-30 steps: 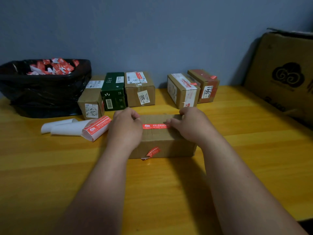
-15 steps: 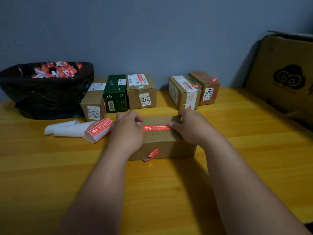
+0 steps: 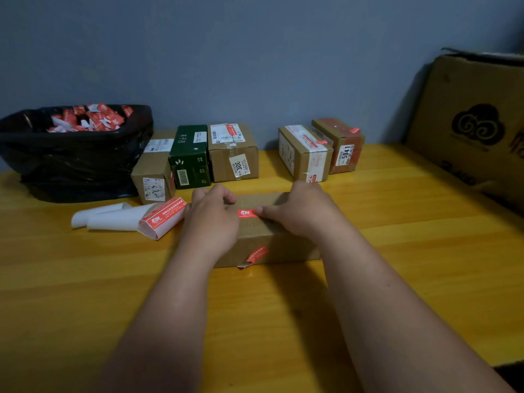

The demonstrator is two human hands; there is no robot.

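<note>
- Yellow wooden table against a blue-grey wall; a row of small parcels stands along the back, with a black bin bag of red-and-white scraps at the upper left of the frame.
- Just left of centre lies the cardboard box being labelled, long side facing the camera, between both forearms.
- A red sticker sits on the box's top face. Another red one is on the front face, its lower end peeling loose at the table.
- The right hand lies flat on the top, fingers fairly straight, pressing the sticker down — holding nothing.
- The left hand rests on the box's left end with fingers curled; whether they pinch the sticker's end or only brace the box, I cannot tell.
- Progress, as I judge it: the sticker is placed and is being smoothed; what is left is to finish the rub-down and perhaps stick down the loose front label.
- Against half a second ago, the right fingers have slid leftward — less of the red strip shows now. The left hand and the box have barely shifted.
- A curled sheet of stickers lies left of centre.
</note>
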